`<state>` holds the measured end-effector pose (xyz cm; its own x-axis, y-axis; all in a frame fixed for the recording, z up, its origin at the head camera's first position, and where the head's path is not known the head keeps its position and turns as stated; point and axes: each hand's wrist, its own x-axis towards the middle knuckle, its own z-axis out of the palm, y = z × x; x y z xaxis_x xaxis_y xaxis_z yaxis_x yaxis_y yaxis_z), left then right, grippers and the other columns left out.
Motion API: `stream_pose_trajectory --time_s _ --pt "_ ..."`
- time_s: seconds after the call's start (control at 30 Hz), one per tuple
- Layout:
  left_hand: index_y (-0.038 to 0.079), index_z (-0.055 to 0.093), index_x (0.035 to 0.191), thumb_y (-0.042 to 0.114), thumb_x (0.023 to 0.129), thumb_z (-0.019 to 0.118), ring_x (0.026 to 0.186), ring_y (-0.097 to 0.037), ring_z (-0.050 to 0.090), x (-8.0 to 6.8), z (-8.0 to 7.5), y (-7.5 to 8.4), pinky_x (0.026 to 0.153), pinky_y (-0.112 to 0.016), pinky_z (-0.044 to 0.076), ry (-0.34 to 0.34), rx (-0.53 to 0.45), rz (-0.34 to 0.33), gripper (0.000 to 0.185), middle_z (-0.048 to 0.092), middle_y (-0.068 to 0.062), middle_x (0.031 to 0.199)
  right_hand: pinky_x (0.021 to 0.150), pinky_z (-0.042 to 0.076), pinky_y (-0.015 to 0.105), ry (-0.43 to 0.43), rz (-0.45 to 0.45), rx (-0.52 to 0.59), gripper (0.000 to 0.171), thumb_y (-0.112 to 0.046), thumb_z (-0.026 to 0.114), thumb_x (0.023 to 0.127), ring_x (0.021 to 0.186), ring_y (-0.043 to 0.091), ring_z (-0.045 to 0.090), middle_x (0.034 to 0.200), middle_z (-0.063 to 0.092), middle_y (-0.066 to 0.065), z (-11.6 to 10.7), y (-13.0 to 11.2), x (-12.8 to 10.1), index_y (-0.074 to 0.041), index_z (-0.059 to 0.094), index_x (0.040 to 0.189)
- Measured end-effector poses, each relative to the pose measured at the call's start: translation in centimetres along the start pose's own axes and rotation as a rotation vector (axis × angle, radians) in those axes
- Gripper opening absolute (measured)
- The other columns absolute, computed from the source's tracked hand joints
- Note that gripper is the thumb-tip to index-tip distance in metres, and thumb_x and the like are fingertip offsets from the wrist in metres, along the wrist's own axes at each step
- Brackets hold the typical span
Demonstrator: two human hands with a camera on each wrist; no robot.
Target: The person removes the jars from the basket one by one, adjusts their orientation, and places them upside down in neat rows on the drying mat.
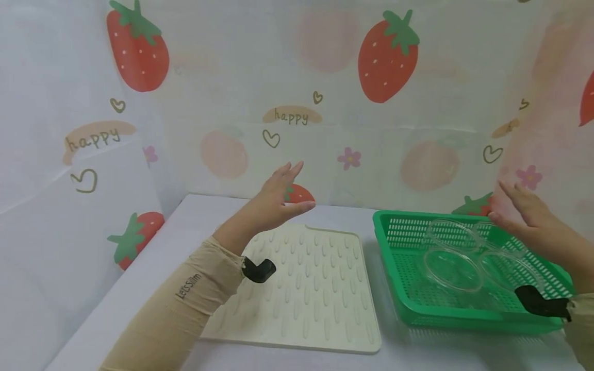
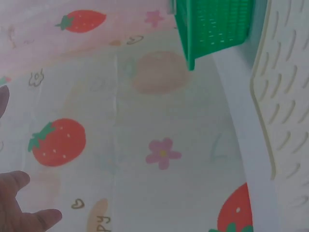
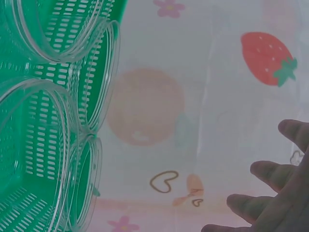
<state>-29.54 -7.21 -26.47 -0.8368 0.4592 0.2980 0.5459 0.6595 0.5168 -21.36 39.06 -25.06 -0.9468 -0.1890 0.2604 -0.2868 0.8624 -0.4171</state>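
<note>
My left hand [image 1: 271, 201] hovers above a cream draining mat [image 1: 311, 288] with raised ridges, its fingers extended and nothing in them. To the right, my right hand [image 1: 533, 219] is held over the back right part of a green plastic basket [image 1: 394, 304], fingers straight and empty. Several clear round containers [image 1: 454, 269] stand in the basket with their rims up. In the right wrist view, the rims of the clear containers [image 3: 63, 116] show close by, apart from the spread fingers [image 3: 270, 174]. The left wrist view shows only some fingertips [image 2: 43, 220].
A white-covered table [image 1: 343, 355] carries the mat and basket side by side, with a narrow gap between them. Behind and at both sides hangs a pale curtain [image 1: 260, 67] printed with strawberries, hearts and flowers.
</note>
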Motion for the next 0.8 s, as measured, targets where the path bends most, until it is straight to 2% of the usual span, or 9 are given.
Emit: stream_pose_trajectory --time_s 0.13,0.2,0.27,0.37,0.43,0.47,0.6,0.8 --pt "0.031 0.003 0.147 0.058 0.083 0.053 0.139 -0.019 0.004 1.2 1.2 0.9 0.11 -0.046 0.015 -0.001 -0.019 0.037 0.086 0.002 -0.003 0.153 0.087 -0.005 0.076 -0.013 0.015 0.007 0.072 -0.029 0.044 0.095 0.132 0.047 -0.016 0.149 -0.015 0.021 -0.2 -0.1 -0.2 -0.02 -0.005 0.147" --pt "0.031 0.003 0.147 0.057 0.083 0.054 0.134 -0.021 0.024 1.7 1.8 1.4 0.108 -0.044 0.022 -0.006 -0.043 0.056 0.086 0.003 -0.003 0.153 0.085 -0.004 0.077 -0.023 0.023 0.02 0.072 -0.029 0.044 0.095 0.131 0.049 -0.015 0.149 -0.014 0.021 -0.3 -0.2 -0.3 -0.022 -0.006 0.147" --pt "0.032 0.003 0.147 0.057 0.083 0.053 0.132 -0.021 0.029 2.2 2.5 1.9 0.106 -0.042 0.026 -0.013 -0.073 0.07 0.085 0.003 -0.003 0.153 0.084 -0.002 0.078 -0.03 0.032 0.042 0.072 -0.03 0.044 0.096 0.13 0.05 -0.014 0.149 -0.014 0.022 -0.3 -0.2 -0.4 -0.024 -0.006 0.147" --pt "0.033 0.002 0.147 0.057 0.083 0.053 0.132 -0.02 0.028 2.8 3.5 2.8 0.106 -0.044 0.026 -0.035 -0.12 0.085 0.085 0.002 -0.002 0.153 0.083 0.001 0.079 -0.046 0.056 0.065 0.071 -0.031 0.043 0.096 0.13 0.052 -0.013 0.149 -0.014 0.022 -0.4 -0.1 -0.6 -0.028 -0.007 0.146" --pt "0.035 0.002 0.146 0.057 0.083 0.053 0.139 -0.018 0.009 3.2 4.2 3.2 0.108 -0.046 0.021 -0.048 -0.146 0.09 0.084 0.002 0.0 0.153 0.082 0.002 0.08 -0.053 0.061 0.08 0.071 -0.03 0.043 0.096 0.129 0.053 -0.011 0.149 -0.013 0.022 -0.4 0.1 -0.6 -0.028 -0.007 0.146" --pt "0.035 0.001 0.146 0.057 0.083 0.053 0.139 -0.017 0.005 3.4 4.5 3.5 0.109 -0.047 0.018 -0.057 -0.157 0.093 0.084 0.002 0.0 0.153 0.082 0.003 0.08 -0.058 0.067 0.087 0.071 -0.03 0.043 0.096 0.129 0.054 -0.01 0.149 -0.012 0.023 -0.4 0.2 -0.6 -0.027 -0.008 0.146" --pt "0.034 0.002 0.146 0.055 0.084 0.054 0.139 -0.015 0.004 4.2 6.0 4.5 0.109 -0.048 0.018 -0.079 -0.213 0.114 0.084 0.003 0.002 0.153 0.082 0.008 0.079 -0.08 0.088 0.107 0.071 -0.031 0.044 0.096 0.128 0.056 -0.005 0.149 -0.008 0.024 -0.5 0.9 -0.7 -0.026 -0.007 0.146" --pt "0.033 0.005 0.147 0.05 0.086 0.055 0.139 -0.014 0.007 4.8 8.2 6.2 0.108 -0.048 0.02 -0.12 -0.32 0.152 0.081 0.008 0.004 0.152 0.079 0.02 0.076 -0.135 0.138 0.125 0.07 -0.034 0.044 0.096 0.127 0.057 0.008 0.151 -0.004 0.021 -0.6 2.1 -0.9 -0.032 -0.004 0.146"
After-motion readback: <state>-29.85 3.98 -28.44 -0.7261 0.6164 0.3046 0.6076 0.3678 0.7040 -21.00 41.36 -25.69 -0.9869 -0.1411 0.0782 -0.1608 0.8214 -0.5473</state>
